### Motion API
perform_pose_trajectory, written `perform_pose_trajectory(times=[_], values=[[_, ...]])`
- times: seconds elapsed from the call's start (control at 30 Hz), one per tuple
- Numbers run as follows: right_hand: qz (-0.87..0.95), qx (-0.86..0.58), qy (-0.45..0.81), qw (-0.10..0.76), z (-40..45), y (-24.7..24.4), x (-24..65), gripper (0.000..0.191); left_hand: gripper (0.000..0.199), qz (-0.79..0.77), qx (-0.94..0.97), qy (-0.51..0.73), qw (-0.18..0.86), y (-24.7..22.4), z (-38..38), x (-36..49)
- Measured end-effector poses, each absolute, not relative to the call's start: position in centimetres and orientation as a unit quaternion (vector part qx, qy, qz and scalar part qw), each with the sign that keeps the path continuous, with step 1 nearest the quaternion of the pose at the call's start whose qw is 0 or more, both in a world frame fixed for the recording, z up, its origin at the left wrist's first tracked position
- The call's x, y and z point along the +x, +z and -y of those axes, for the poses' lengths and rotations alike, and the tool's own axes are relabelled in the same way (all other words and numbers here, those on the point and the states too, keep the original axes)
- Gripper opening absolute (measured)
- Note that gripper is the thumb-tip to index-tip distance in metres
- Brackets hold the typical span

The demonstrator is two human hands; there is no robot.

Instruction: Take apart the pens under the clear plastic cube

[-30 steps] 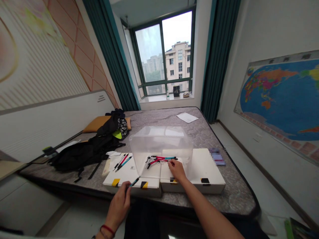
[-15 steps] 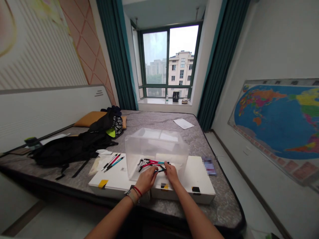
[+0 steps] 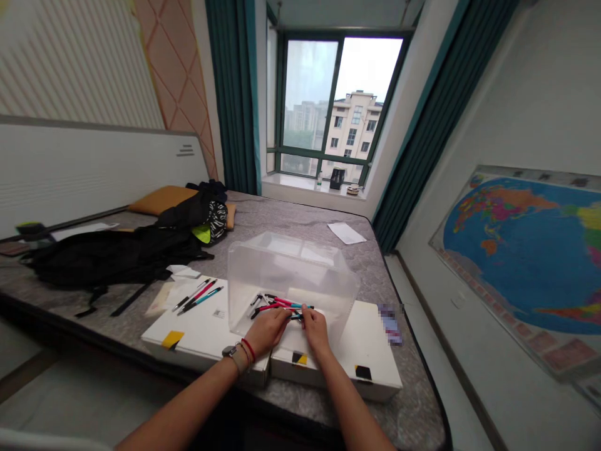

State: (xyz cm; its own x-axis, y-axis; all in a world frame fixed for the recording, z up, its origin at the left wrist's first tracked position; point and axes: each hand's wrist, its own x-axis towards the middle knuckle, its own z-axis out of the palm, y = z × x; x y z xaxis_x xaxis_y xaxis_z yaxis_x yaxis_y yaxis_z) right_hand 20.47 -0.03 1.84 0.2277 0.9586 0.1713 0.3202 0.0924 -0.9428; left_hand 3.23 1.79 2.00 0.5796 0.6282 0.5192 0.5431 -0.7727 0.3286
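Observation:
A pen point(image 3: 295, 317), dark with a light blue part, spans the gap between my hands at the mouth of a clear plastic box point(image 3: 291, 266). My left hand point(image 3: 267, 329) pinches its left end; my right hand point(image 3: 314, 329) has its fingers closed at the right end. Just behind my fingers, several red, blue, black and white pens point(image 3: 277, 303) lie in a loose pile inside the box, partly hidden by my hands. The box rests on its side on white cartons, its opening towards me. To the left, a few pens point(image 3: 197, 297) lie side by side on the left carton point(image 3: 197, 332).
The right carton point(image 3: 370, 341) bears black and yellow tape. A black backpack point(image 3: 117, 260), an orange pillow point(image 3: 162, 199) and a white sheet of paper point(image 3: 346, 233) lie on the mattress point(image 3: 282, 213). A blurred bluish item point(image 3: 390, 324) is right of the cartons.
The view has turned and tilted slightly. Both hands stay together at the box opening with the pen between them; the piles of pens look unchanged.

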Motion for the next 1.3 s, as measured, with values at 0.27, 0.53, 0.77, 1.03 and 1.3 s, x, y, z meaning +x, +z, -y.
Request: perform_pose_trajectory(times=[0.27,0.53,0.77,1.03,1.3], values=[[0.545,-0.593,0.313,0.504,-1.8,1.7,20.6,0.057,0.026,-0.363,0.867,0.338,0.05,1.5,-2.7,3.4],[0.632,-0.622,0.139,0.441,-0.1,3.0,19.5,0.045,0.018,-0.386,0.857,0.34,0.003,1.7,-2.3,3.0],[0.623,-0.599,0.204,0.459,0.5,2.2,19.6,0.048,0.017,-0.381,0.87,0.313,-0.028,1.5,-1.9,2.7],[0.582,-0.587,0.285,0.485,-0.3,0.5,20.0,0.05,0.026,-0.392,0.861,0.324,0.004,0.3,-1.8,2.9],[0.559,-0.573,0.365,0.476,-0.7,-0.3,20.3,0.041,0.022,-0.415,0.86,0.295,-0.048,0.4,-1.4,2.8]])
